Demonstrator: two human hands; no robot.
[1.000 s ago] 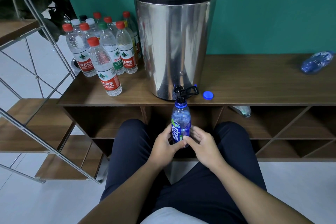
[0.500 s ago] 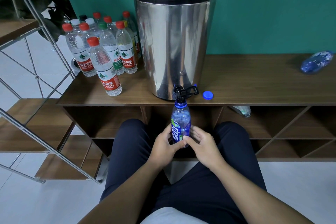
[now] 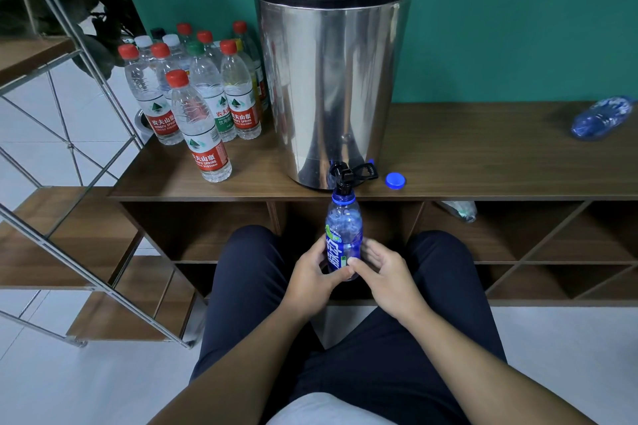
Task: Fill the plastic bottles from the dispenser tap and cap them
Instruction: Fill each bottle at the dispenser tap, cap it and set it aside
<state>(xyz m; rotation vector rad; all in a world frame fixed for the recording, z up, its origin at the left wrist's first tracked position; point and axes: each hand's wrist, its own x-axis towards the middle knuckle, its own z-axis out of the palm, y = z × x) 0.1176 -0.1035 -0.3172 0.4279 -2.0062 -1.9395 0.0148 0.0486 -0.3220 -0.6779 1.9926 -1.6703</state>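
A blue plastic bottle (image 3: 343,235) stands upright with its open mouth right under the black tap (image 3: 341,178) of the steel dispenser (image 3: 329,79). My left hand (image 3: 310,274) wraps its lower part from the left. My right hand (image 3: 385,272) holds it from the right, thumb on the label. The tap lever points right. The bottle's blue cap (image 3: 395,180) lies on the wooden shelf top (image 3: 483,155), right of the tap.
Several capped clear bottles (image 3: 200,97) stand left of the dispenser. Another blue bottle (image 3: 600,117) lies on its side at the far right. A crumpled bottle (image 3: 459,210) lies in a cubby below. A metal-framed staircase (image 3: 69,183) rises at the left. My knees flank the bottle.
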